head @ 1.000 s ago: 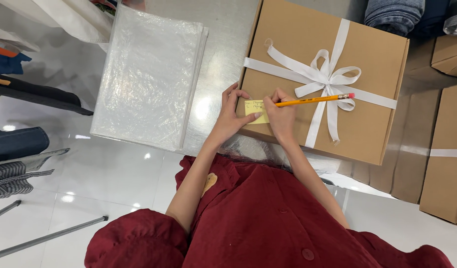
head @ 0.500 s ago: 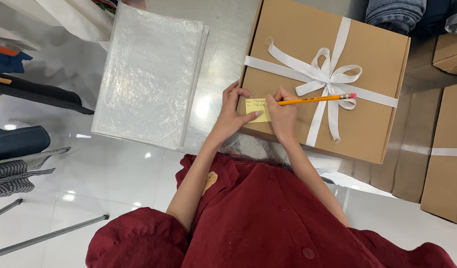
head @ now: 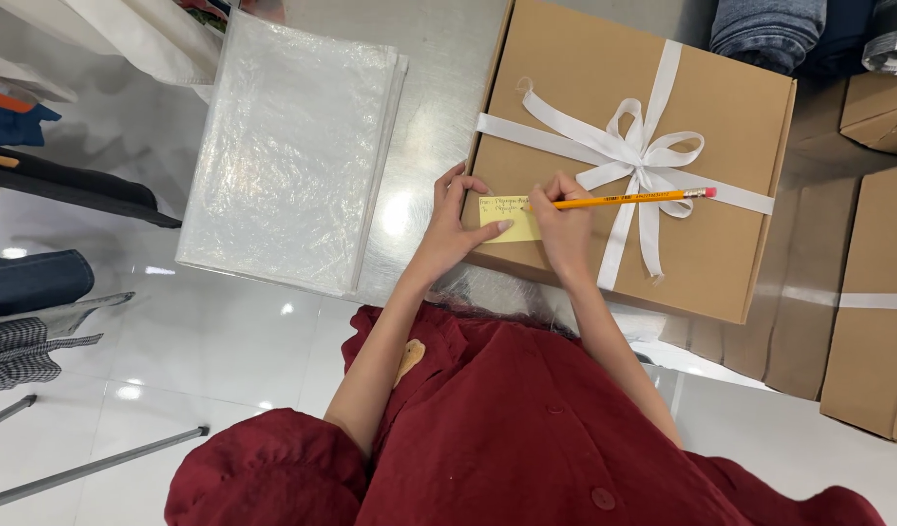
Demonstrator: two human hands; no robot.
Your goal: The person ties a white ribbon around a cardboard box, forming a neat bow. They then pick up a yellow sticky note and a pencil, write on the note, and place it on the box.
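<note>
A brown cardboard box [head: 721, 253] tied with a white ribbon bow [head: 635, 148] lies on a shiny metal table. A small yellow sticky note [head: 512, 226] sits on the box's near left corner. My left hand [head: 453, 219] presses the note flat with its fingers. My right hand [head: 562, 222] grips a yellow pencil [head: 629, 200] with a pink eraser, its tip on the note. Handwriting shows on the note's upper part. My red sleeves fill the bottom of the view.
A stack of clear plastic bags [head: 287, 151] lies left of the box. More brown boxes [head: 872, 302] stand at the right. Folded jeans [head: 765, 29] lie at the top right, clothes and fabric [head: 34, 166] at the left edge.
The pencil tip has shifted slightly along the note with small movements of my right hand. My left hand stays on the note.
</note>
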